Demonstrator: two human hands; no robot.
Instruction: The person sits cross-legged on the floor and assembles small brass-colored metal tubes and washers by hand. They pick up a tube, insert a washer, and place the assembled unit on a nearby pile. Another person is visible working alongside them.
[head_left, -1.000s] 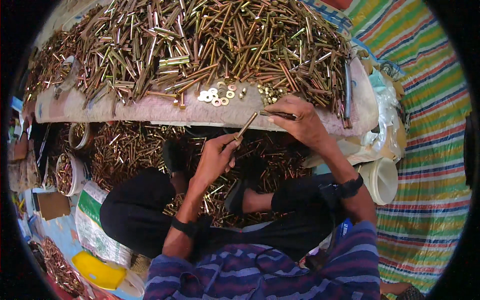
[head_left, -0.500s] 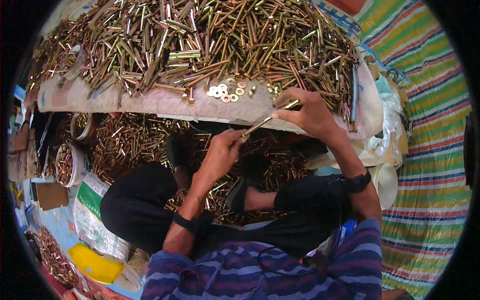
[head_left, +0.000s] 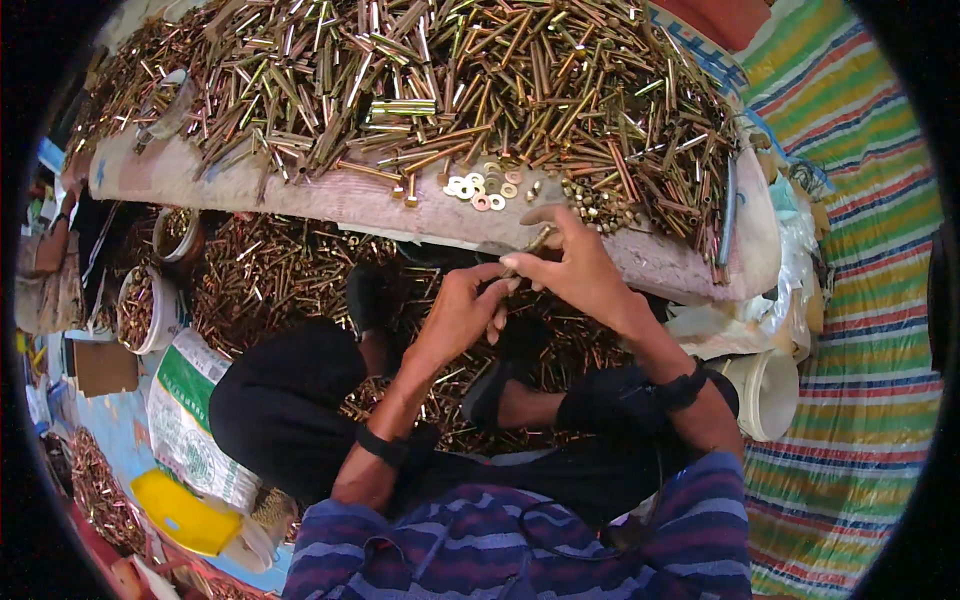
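Observation:
My left hand [head_left: 458, 315] and my right hand [head_left: 575, 268] meet just below the near edge of a low board [head_left: 300, 195]. Both pinch the same long brass-coloured bolt [head_left: 535, 243], whose tip pokes up between the fingers. A large heap of similar bolts [head_left: 430, 75] covers the board. A small cluster of flat washers [head_left: 480, 187] and a little pile of nuts [head_left: 590, 197] lie on the board right above my hands. Black bands circle both wrists.
More loose bolts [head_left: 270, 275] cover the floor under the board around my crossed legs. Two round tubs of bolts [head_left: 145, 305] stand at left beside a green and white sack [head_left: 185, 420] and a yellow scoop [head_left: 180, 510]. A striped mat [head_left: 850, 300] lies at right with a white roll [head_left: 765, 395].
Both hands have come down from the board's edge and closer together. The bolt, earlier held out long between them, is now mostly hidden in the fingers.

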